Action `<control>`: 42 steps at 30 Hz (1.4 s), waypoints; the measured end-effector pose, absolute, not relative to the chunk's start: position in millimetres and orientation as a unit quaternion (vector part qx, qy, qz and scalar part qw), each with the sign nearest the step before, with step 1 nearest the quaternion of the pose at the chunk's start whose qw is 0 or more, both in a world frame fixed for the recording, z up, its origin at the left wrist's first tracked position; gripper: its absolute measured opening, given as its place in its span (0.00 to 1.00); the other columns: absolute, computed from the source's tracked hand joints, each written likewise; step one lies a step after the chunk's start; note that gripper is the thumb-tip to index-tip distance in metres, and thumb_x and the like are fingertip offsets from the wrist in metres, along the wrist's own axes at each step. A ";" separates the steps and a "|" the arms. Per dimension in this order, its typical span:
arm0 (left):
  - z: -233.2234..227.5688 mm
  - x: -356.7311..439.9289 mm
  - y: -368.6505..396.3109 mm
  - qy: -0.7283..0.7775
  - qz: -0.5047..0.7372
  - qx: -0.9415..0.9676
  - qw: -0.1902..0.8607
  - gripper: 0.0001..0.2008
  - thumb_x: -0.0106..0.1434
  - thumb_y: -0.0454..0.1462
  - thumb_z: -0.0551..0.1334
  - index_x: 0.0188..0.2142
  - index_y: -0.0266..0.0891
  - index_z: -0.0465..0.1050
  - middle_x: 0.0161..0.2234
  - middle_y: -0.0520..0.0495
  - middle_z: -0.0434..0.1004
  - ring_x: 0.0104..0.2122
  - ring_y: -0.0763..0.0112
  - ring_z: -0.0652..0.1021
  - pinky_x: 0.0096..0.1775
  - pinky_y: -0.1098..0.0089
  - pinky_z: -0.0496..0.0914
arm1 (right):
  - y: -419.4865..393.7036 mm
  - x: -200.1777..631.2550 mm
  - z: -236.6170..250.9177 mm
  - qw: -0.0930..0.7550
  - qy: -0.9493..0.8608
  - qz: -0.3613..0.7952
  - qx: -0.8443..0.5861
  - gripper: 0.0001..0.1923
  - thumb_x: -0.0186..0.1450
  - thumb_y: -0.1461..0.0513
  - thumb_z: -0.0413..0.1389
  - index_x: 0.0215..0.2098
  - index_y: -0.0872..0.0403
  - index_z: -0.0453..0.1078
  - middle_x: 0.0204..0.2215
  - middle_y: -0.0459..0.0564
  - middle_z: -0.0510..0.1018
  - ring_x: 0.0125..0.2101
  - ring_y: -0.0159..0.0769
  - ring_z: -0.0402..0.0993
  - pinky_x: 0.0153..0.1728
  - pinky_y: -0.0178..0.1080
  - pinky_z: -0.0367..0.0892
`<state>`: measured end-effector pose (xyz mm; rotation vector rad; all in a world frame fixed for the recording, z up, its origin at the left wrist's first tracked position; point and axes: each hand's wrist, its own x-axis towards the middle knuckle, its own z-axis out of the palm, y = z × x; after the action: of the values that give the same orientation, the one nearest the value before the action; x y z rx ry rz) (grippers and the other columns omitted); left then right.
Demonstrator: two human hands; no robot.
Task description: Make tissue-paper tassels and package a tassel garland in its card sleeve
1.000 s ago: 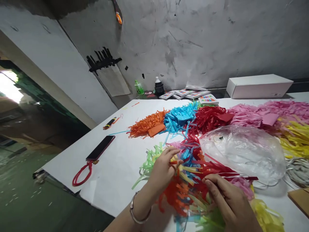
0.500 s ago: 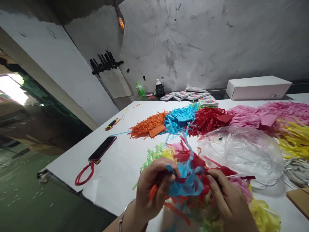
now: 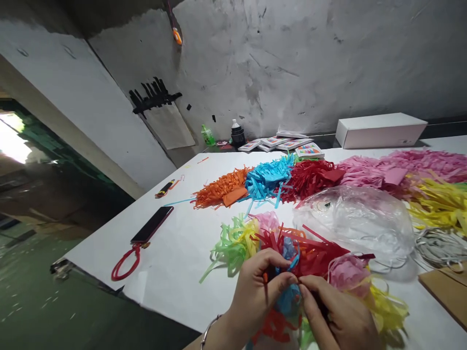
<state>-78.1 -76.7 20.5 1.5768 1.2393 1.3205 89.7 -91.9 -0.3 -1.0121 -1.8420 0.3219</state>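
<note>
My left hand [image 3: 260, 284] is closed, thumb and forefinger pinching a blue tissue-paper tassel [image 3: 288, 299] at its twisted top. Against it, fingertip to fingertip, my right hand [image 3: 337, 308] pinches too; what lies between its fingers is hidden, though it meets the same blue tassel. Around both hands lie more paper tassels: a green one [image 3: 233, 243], a yellow one [image 3: 386, 301], a pink one [image 3: 348, 274] and red strips [image 3: 321, 255]. An orange-red fringe [image 3: 275, 325] hangs below my fingers.
Behind lie heaps of orange [image 3: 222, 187], blue [image 3: 270, 177], red [image 3: 314, 177] and pink fringe [image 3: 365, 172]. A clear plastic bag [image 3: 357, 218] and coiled cord [image 3: 438, 248] are on the right. A phone [image 3: 152, 224] and a cutter [image 3: 165, 188] lie left; a white box [image 3: 381, 131] stands by the wall.
My hands have come together from apart, the left moving right and the right moving left. The blue strips that were spread between them are now gathered at the fingertips.
</note>
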 end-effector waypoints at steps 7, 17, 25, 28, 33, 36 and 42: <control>16.6 -78.5 -78.3 0.488 0.516 0.603 0.365 0.10 0.59 0.42 0.71 0.31 0.37 0.77 0.29 0.47 0.75 0.30 0.68 0.74 0.33 0.72 0.68 | -91.1 97.6 -3.2 0.476 -0.759 0.135 -0.424 0.15 0.74 0.58 0.48 0.38 0.52 0.75 0.28 0.48 0.84 0.23 0.33 0.81 0.25 0.30 0.71; 12.3 -76.8 -78.6 0.491 0.514 0.614 0.343 0.07 0.60 0.39 0.70 0.31 0.37 0.77 0.29 0.48 0.76 0.29 0.69 0.75 0.32 0.73 0.69 | -92.8 100.8 -8.1 0.467 -0.756 0.145 -0.435 0.12 0.73 0.59 0.50 0.39 0.52 0.75 0.26 0.46 0.83 0.21 0.32 0.79 0.25 0.31 0.70; 6.6 -77.8 -77.5 0.439 0.523 0.693 0.232 0.04 0.59 0.31 0.71 0.33 0.38 0.77 0.30 0.47 0.78 0.30 0.70 0.78 0.33 0.74 0.72 | -83.9 114.3 -16.5 0.403 -0.843 0.003 -0.358 0.13 0.73 0.61 0.49 0.45 0.56 0.75 0.33 0.54 0.85 0.27 0.36 0.83 0.28 0.31 0.72; 5.8 -76.9 -77.8 0.428 0.519 0.706 0.221 0.05 0.58 0.31 0.71 0.32 0.38 0.77 0.30 0.46 0.79 0.29 0.70 0.78 0.32 0.74 0.73 | -84.4 114.9 -17.1 0.413 -0.837 0.043 -0.357 0.10 0.73 0.62 0.50 0.44 0.54 0.74 0.32 0.51 0.84 0.26 0.34 0.82 0.29 0.31 0.73; 4.7 -75.5 -78.7 0.413 0.517 0.717 0.218 0.04 0.60 0.31 0.70 0.33 0.38 0.77 0.30 0.46 0.79 0.30 0.69 0.79 0.33 0.73 0.74 | -91.2 101.8 -14.4 0.459 -0.724 0.270 -0.439 0.11 0.72 0.56 0.52 0.37 0.50 0.74 0.22 0.43 0.79 0.20 0.32 0.77 0.23 0.29 0.69; 5.3 -76.2 -78.9 0.402 0.513 0.724 0.228 0.03 0.61 0.31 0.69 0.34 0.38 0.77 0.30 0.45 0.78 0.30 0.68 0.79 0.32 0.73 0.74 | -94.0 91.1 -13.4 0.462 -0.586 0.473 -0.468 0.15 0.70 0.48 0.54 0.40 0.50 0.72 0.14 0.38 0.70 0.13 0.31 0.68 0.15 0.30 0.63; 3.9 -77.1 -78.4 0.397 0.526 0.716 0.230 0.04 0.61 0.31 0.69 0.35 0.39 0.76 0.30 0.46 0.79 0.31 0.70 0.78 0.34 0.74 0.74 | -95.3 89.2 -15.6 0.472 -0.558 0.484 -0.481 0.18 0.67 0.46 0.55 0.42 0.50 0.74 0.17 0.40 0.73 0.16 0.31 0.71 0.19 0.29 0.67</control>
<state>-77.1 -78.4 3.9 1.9714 1.0918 1.4467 89.2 -95.3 -15.6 -1.1767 -1.3657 1.1855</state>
